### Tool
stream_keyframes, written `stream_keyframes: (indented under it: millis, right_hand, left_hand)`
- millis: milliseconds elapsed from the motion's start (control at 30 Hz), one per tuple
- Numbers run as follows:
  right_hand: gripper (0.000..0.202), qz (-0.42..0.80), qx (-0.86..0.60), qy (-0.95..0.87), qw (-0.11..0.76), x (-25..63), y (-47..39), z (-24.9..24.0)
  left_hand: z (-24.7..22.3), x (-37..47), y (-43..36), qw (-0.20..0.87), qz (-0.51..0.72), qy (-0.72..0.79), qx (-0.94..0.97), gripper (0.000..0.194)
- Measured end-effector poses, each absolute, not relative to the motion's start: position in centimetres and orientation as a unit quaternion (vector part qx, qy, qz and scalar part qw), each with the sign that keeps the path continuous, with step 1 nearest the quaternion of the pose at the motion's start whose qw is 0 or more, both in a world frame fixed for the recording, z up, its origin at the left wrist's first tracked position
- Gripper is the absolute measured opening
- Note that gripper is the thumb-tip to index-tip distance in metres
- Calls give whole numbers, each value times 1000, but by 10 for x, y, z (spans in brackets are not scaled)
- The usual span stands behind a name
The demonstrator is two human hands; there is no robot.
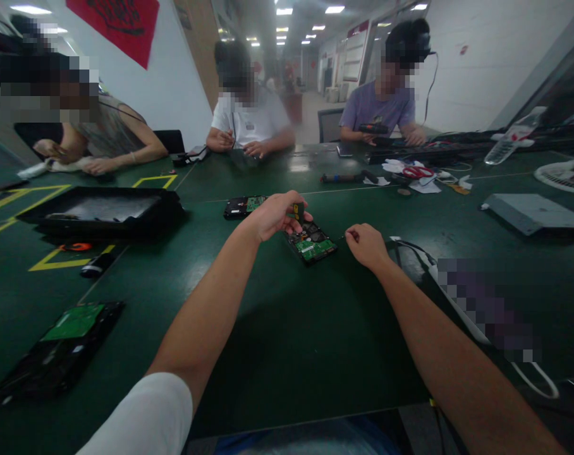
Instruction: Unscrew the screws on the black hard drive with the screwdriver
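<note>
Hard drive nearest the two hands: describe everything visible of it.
The hard drive is a flat, dark, metal-looking block lying on the green table, its green circuit board facing up at the near end. The left hand, holding a black and yellow tool, hides part of its far end; contact is unclear. The right hand is apart.

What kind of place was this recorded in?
Likely an electronics repair or teardown workshop: a circuit-board drive under the person's left hand, another board-bearing unit at lower left, and several people seated around the long green table.
</note>
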State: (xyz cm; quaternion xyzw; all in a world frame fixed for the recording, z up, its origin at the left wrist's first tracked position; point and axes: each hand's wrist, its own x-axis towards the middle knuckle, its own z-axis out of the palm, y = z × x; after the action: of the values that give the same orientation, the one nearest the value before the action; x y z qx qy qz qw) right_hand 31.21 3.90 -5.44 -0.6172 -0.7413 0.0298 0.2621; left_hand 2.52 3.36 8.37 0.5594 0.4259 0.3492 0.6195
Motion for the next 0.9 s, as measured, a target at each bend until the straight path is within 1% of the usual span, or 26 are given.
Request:
stream_keyframes:
  millis: [100, 300, 467, 633, 733, 833, 900]
  right_hand:
    - [23, 29, -617, -742, 262, 311, 38, -53]
    - [26, 36, -612, -747, 258, 311, 38, -52]
    - [34, 41, -590, -764, 258, 313, 40, -56]
    - [32, 29, -590, -769, 243, 311, 39, -56]
    - [30, 22, -587, -776, 230, 308, 38, -54]
    - [29, 15, -588, -776, 227, 305, 37, -52]
    - [28, 12, -592, -774, 226, 303, 37, -52]
  left_hand:
    - [82, 24, 36, 634, 356, 421, 542, 26]
    - [86, 21, 36, 588, 367, 438, 573, 28]
    - [85, 23, 35, 633, 347, 416, 553, 28]
    - [83, 26, 34, 671, 345, 399, 521, 23]
    - [85, 25, 34, 645, 356, 419, 531, 22]
    - [87, 24, 32, 606, 365, 440, 553, 26]
    - [88, 24, 32, 599, 359, 442, 563, 28]
